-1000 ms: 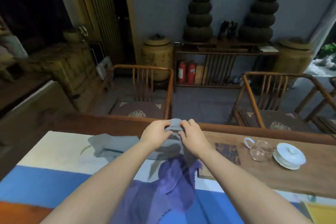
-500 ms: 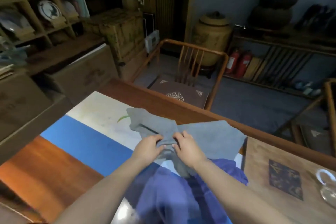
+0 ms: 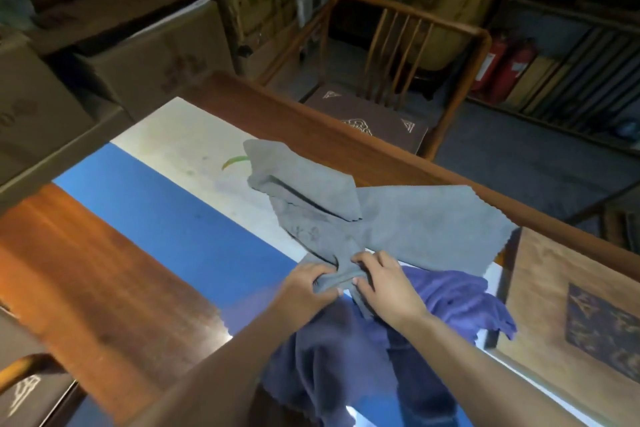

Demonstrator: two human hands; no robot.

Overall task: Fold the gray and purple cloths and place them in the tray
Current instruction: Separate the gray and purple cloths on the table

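Both hands (image 3: pixel 346 282) pinch gray cloth (image 3: pixel 398 218); purple cloth (image 3: pixel 381 340) beneath.

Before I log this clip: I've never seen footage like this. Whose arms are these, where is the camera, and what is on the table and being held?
There is no machine here. A person wears a wide-angle camera on the head, looking forward and down, so the two bare arms entering from below are their own. The left hand and right hand sit close together, each with a grip on a bunched part of the gray cloth, which spreads away from them across the table. A crumpled purple cloth lies nearer the person, partly under the arms. Under the cloths is a blue and white mat. A wooden tray sits at the right. A wooden chair stands beyond the table.
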